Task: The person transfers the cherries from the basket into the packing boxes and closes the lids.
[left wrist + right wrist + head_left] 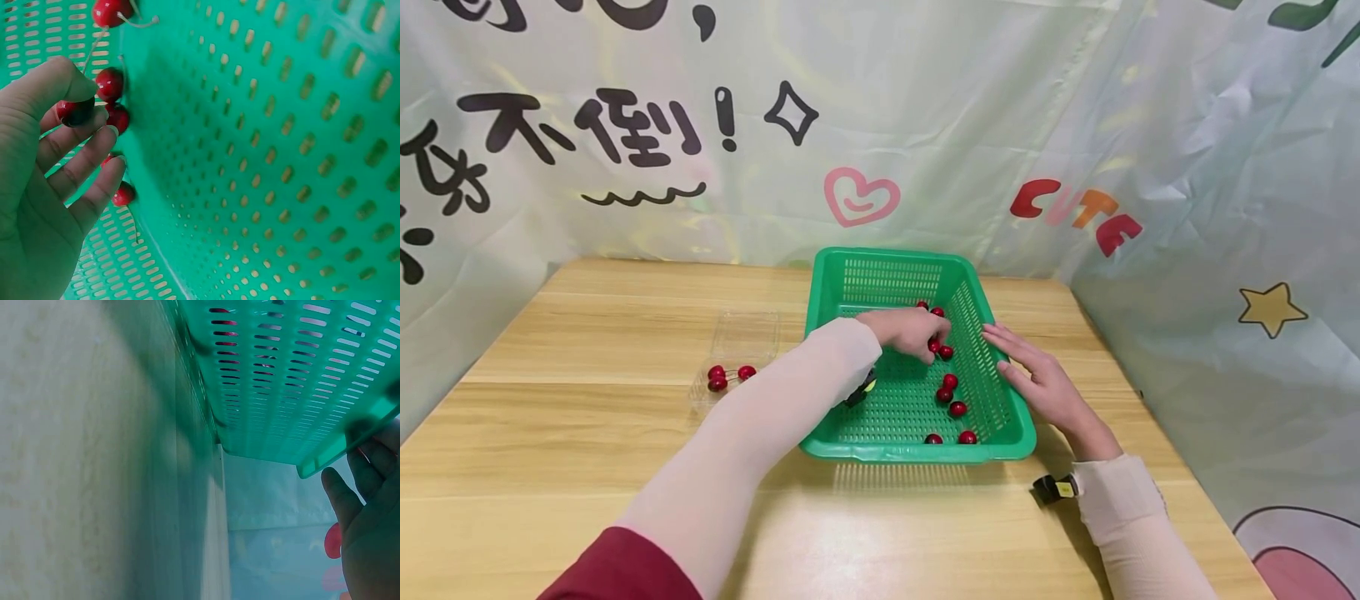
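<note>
My left hand [910, 332] reaches into the green plastic basket [917, 452]. In the left wrist view it pinches a dark red cherry [75, 112] between thumb and fingers. More cherries [110, 85] with thin stems lie against the basket wall around the fingertips. Along the basket's right side sit several others, among them a cherry [957, 409] near the front. My right hand [1037, 375] rests on the basket's right rim from outside, its fingers extended. Seen from the right wrist, those fingers [340, 495] touch the rim beside the slotted wall.
Left of the basket, a clear plastic box [745, 333] stands with its lid raised, holding several cherries [717, 384]. The basket is on a wooden table [587, 417]. Behind and to the right hangs a printed cloth backdrop [925, 125], close to the table's edges.
</note>
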The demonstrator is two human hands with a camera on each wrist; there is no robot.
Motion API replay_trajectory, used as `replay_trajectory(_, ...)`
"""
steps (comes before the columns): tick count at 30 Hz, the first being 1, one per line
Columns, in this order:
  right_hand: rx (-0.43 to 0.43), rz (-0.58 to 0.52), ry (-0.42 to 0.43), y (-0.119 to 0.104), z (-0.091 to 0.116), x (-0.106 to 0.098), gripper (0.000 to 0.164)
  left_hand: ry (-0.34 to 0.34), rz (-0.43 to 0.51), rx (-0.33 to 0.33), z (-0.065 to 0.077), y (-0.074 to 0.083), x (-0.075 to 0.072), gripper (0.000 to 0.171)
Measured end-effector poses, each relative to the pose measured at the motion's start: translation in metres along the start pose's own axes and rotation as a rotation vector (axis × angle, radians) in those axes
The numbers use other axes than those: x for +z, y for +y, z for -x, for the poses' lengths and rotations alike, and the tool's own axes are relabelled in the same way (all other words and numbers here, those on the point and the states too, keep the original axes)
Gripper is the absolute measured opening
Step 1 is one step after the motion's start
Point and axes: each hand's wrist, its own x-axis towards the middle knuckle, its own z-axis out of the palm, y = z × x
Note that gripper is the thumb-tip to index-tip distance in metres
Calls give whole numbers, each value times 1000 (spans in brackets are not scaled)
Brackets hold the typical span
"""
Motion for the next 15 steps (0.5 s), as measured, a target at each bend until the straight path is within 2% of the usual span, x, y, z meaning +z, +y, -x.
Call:
replay_trajectory(8,-4,2,-4,0,0,0,47,100,-35,28,2,2,-8,19)
replay_trajectory(15,8,10,-9,0,0,0,47,202,21,66,9,3,-19,23)
